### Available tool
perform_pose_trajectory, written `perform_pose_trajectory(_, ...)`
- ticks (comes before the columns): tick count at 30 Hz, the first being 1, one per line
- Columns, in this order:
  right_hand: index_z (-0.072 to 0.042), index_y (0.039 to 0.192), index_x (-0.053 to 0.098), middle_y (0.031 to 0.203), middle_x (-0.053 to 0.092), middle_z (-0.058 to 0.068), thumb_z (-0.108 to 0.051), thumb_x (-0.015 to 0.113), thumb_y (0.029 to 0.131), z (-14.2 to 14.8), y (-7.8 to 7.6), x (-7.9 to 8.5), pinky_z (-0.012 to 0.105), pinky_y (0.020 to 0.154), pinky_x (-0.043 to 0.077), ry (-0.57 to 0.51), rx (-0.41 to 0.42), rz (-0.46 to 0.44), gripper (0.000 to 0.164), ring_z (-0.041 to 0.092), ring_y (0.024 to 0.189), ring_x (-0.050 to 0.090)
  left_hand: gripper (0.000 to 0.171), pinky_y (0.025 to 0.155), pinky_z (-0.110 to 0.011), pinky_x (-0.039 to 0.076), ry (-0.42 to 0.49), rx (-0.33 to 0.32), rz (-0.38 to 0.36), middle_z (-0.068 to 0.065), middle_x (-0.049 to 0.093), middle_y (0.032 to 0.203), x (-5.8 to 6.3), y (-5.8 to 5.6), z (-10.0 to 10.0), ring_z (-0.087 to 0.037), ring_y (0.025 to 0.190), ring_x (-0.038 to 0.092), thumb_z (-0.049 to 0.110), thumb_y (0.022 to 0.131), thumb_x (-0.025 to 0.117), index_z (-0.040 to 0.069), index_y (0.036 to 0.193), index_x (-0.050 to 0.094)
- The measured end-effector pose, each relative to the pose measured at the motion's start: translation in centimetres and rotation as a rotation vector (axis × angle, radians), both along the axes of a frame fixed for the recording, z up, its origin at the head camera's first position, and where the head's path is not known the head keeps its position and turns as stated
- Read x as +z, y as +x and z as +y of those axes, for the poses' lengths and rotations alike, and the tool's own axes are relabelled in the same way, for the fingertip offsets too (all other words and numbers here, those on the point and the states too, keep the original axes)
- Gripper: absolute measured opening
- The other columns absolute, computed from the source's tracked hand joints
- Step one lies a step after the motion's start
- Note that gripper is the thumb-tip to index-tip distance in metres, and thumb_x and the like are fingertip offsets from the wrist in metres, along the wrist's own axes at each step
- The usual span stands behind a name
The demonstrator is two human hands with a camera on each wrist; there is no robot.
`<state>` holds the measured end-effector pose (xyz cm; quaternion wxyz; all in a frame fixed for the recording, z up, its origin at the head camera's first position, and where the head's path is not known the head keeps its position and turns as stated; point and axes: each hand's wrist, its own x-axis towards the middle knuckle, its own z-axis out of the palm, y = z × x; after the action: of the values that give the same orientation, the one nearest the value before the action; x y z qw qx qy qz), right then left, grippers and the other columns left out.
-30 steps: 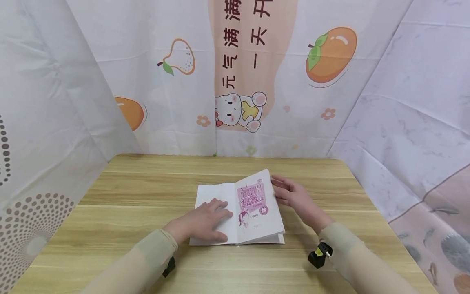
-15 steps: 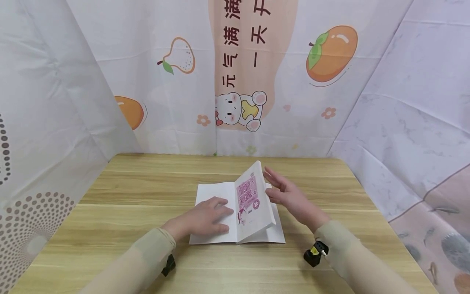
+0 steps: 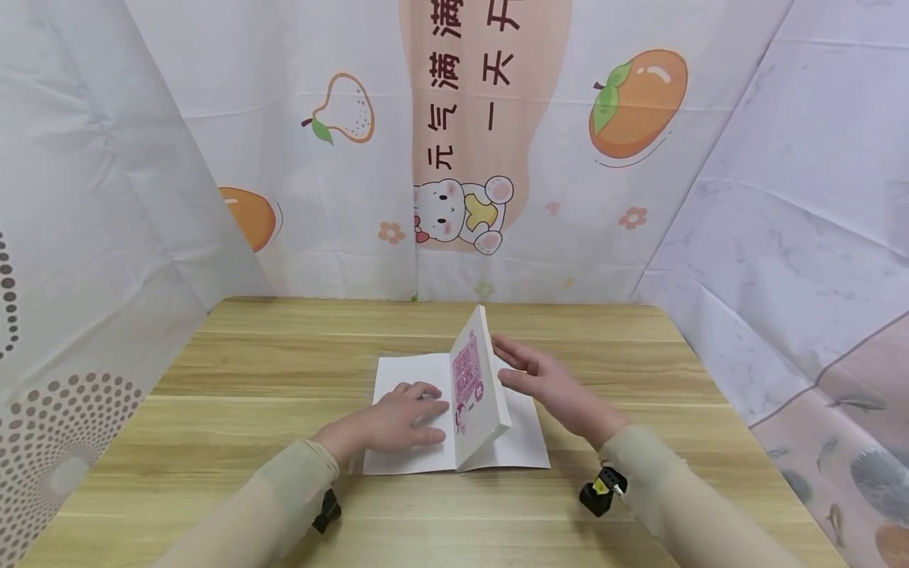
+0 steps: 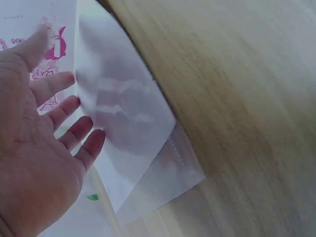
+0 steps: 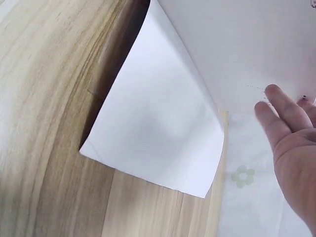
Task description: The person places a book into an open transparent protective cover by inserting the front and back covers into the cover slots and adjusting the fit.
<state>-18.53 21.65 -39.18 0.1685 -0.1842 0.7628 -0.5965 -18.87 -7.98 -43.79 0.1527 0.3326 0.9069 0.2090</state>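
A book lies spread on the table, its block of pages standing steeply up from the spine, with pink print on the side facing left. Its white left flap and right flap lie low on either side. My left hand rests on the left flap with fingers extended and slightly spread, next to the spine. On the other side, my right hand has its fingertips against the back of the raised pages, fingers fairly straight. In the left wrist view, a clear plastic edge shows beyond the white flap.
The wooden table runs back to a printed curtain with fruit pictures and lettering. Pale cloths hang at the left and right. Dark wrist cameras sit under the left sleeve and right sleeve.
The page block has swung up from lying low on the right to nearly upright. My right hand has moved left with it, while my left hand has stayed on the left flap.
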Motion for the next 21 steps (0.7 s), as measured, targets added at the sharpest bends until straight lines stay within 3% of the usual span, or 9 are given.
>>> perform_pose_trajectory(5,-0.033,0.160,0.033,0.163,0.036,-0.011,-0.038,0.059,0.104,-0.3,0.2,-0.1,0.054,0.123,0.024,0.043,0.026,-0.006,0.062,0.018,0.152,0.031,0.063,0.113,-0.055,0.038,0.194,0.078,-0.158,-0.014,0.050,0.150,0.6,-0.4,0.0,-0.036,0.137,0.046,0.048,0.106,0.049,0.010,0.156,0.042)
perform_pose_trajectory(11,-0.049,0.156,0.032,0.162,0.031,-0.023,-0.047,0.052,0.105,-0.8,0.5,-0.3,0.055,0.124,0.018,0.136,0.108,-0.044,0.055,0.014,0.149,0.036,0.074,0.110,-0.054,0.043,0.338,0.206,-0.336,-0.007,0.052,0.149,1.7,-0.2,0.0,-0.029,0.132,0.055,0.064,0.103,0.042,0.025,0.163,0.027)
perform_pose_trajectory(15,-0.050,0.156,0.030,0.162,0.033,-0.019,-0.045,0.048,0.107,-1.2,0.8,-0.7,0.056,0.123,0.020,0.220,0.192,-0.039,0.053,0.017,0.149,0.036,0.078,0.101,-0.050,0.051,0.454,0.300,-0.450,-0.007,0.050,0.153,2.4,0.0,0.2,-0.029,0.125,0.060,0.071,0.101,0.036,0.031,0.165,0.017)
perform_pose_trajectory(21,-0.051,0.157,0.027,0.163,0.027,-0.023,-0.046,0.049,0.106,-1.6,1.3,-1.7,0.052,0.123,0.023,0.357,0.302,-0.008,0.056,0.014,0.152,0.026,0.077,0.082,-0.046,0.060,0.680,0.379,-0.523,-0.013,0.042,0.157,3.2,0.0,0.7,-0.034,0.116,0.066,0.063,0.106,0.030,0.021,0.166,0.009)
